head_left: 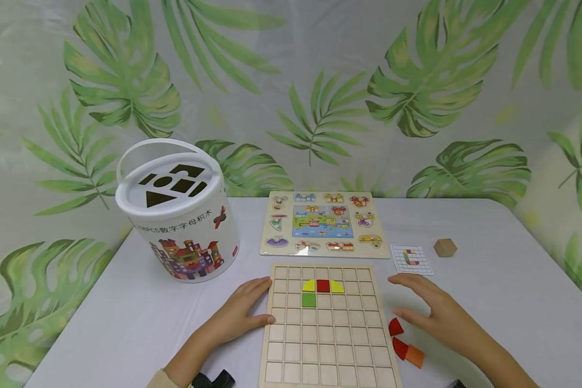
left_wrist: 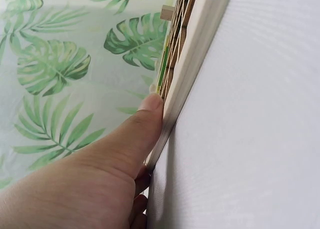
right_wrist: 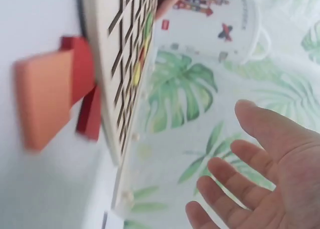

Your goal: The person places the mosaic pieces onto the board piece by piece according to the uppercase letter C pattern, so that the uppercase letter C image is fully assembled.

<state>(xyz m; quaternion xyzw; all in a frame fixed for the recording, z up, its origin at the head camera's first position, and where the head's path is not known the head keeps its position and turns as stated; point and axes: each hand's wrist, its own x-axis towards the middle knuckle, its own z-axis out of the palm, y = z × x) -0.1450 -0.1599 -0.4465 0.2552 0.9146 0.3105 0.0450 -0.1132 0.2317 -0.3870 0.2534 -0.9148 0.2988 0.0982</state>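
A wooden grid board (head_left: 317, 345) lies flat in front of me in the head view. In its upper rows sit two yellow quarter-round blocks, a red square block (head_left: 323, 286) between them, and a green square block (head_left: 309, 299) below the left one. My left hand (head_left: 240, 310) rests against the board's left edge, thumb and fingertips touching it. My right hand (head_left: 431, 312) hovers right of the board, fingers spread and holding nothing. Near it on the table lie two red quarter-round blocks (head_left: 395, 327) and an orange square block (head_left: 414, 356).
A pattern card (head_left: 411, 260) lies beyond my right hand, with a plain wooden cube (head_left: 445, 248) beside it. Behind the board is a picture puzzle (head_left: 325, 250). A white lidded bucket (head_left: 189, 226) stands at the left. Leaf-printed cloth (head_left: 320, 108) hangs behind the table.
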